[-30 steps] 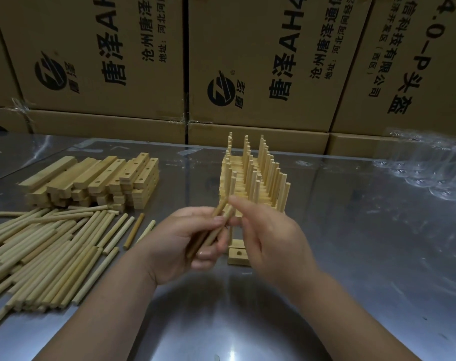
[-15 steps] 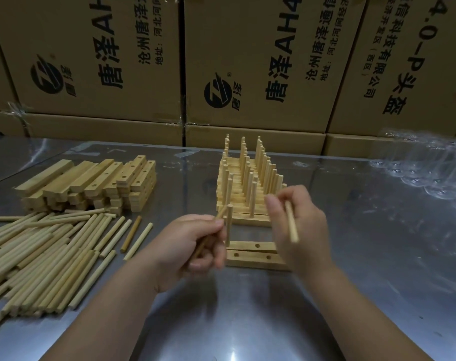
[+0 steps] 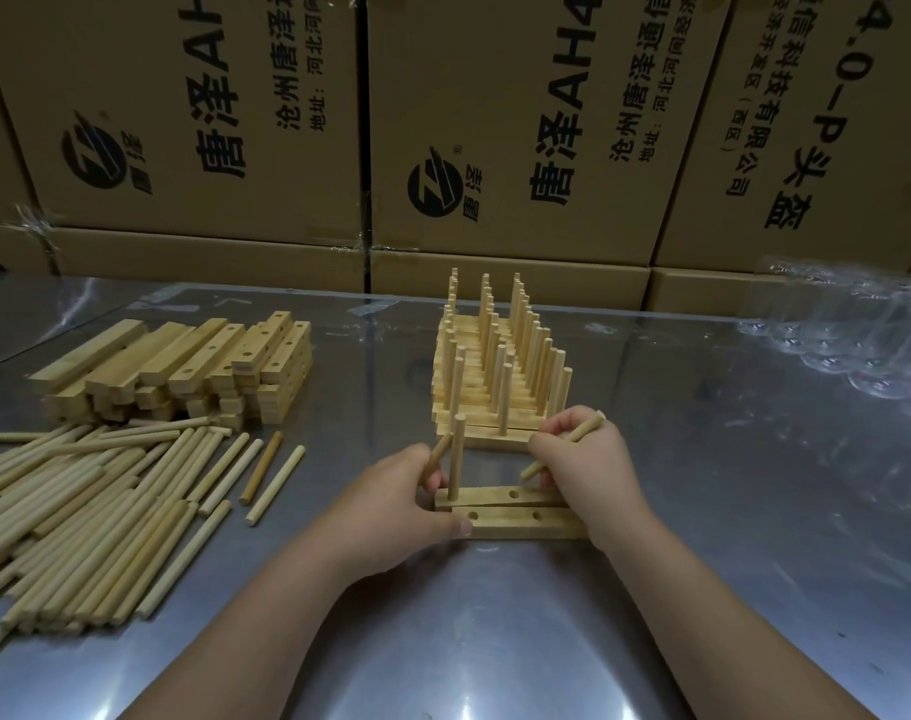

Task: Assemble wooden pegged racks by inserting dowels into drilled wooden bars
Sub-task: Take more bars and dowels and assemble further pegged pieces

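- Cartons [image 3: 495, 122]: brown, black print, stacked in a wall along the far edge of the worktop [image 3: 702, 511].
- Clear plastic [image 3: 858, 345]: crumpled sheet at far right, well apart from the work.
- Bar stack [image 3: 183, 371]: drilled bars piled at far left.
- Loose dowels [image 3: 89, 511]: a spread heap lying flat in front of the bar stack, reaching the left edge of view.
- Finished racks [image 3: 495, 376]: a row at centre, pegs upright, just behind both grips; nothing stands between them and the work.
- Far bar [image 3: 500, 495] and near bar [image 3: 526, 524]: lying flat side by side, touching, between the two grips, open holes facing up.
- Upright dowel [image 3: 458, 454]: seated in the left hole of the far bar.
- Left grip [image 3: 396, 511]: fingers curled round a spare dowel [image 3: 441, 449] that leans beside the upright one; thumb tip pressed on the left end of the near bar.
- Right grip [image 3: 588, 459]: fingers pinched on a tilted dowel [image 3: 588, 427], its lower end just above the far bar near the right-hand hole; the right ends of both bars lie hidden under this grip.
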